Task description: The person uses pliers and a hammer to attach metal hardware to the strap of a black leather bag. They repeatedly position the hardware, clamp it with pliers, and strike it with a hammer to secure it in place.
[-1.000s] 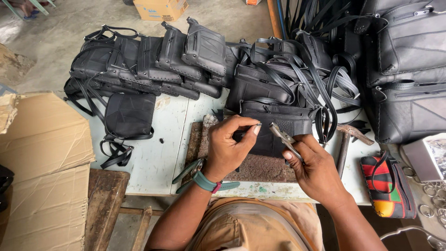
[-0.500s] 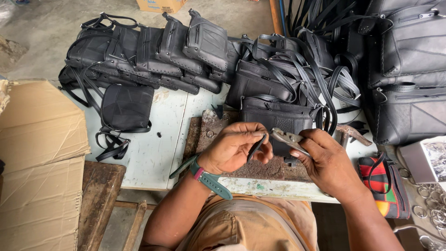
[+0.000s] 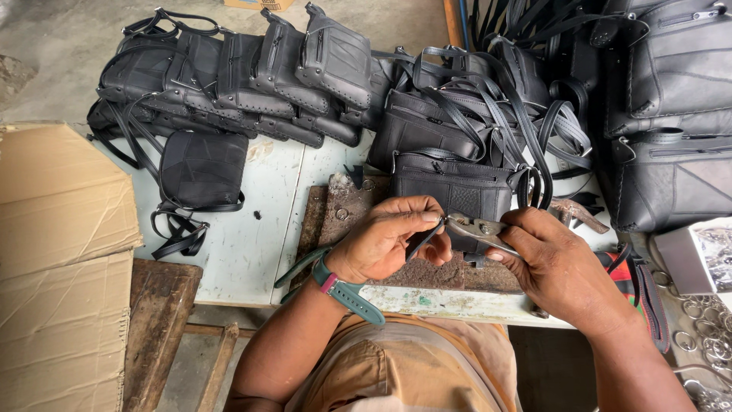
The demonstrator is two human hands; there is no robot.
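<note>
My left hand (image 3: 393, 240), with a green watch on its wrist, pinches a thin black strap (image 3: 422, 240) between thumb and fingers. My right hand (image 3: 553, 263) grips metal pliers (image 3: 474, 227), whose jaws meet the strap's end just in front of the left fingertips. Both hands hover over a worn brown work board (image 3: 335, 217) on the pale table (image 3: 255, 244). Right behind them stands a black leather bag (image 3: 454, 187) with looped straps.
Rows of black leather bags (image 3: 252, 72) lie at the back left and several larger ones (image 3: 671, 91) at the right. Flattened cardboard (image 3: 57, 252) lies on the left. Metal rings (image 3: 705, 343) and a striped cloth (image 3: 633, 267) sit at the right. A hammer (image 3: 576, 211) rests behind my right hand.
My hands have come closer together. The pliers swung from pointing up to lying level, and their jaws now reach the strap held by my left hand.
</note>
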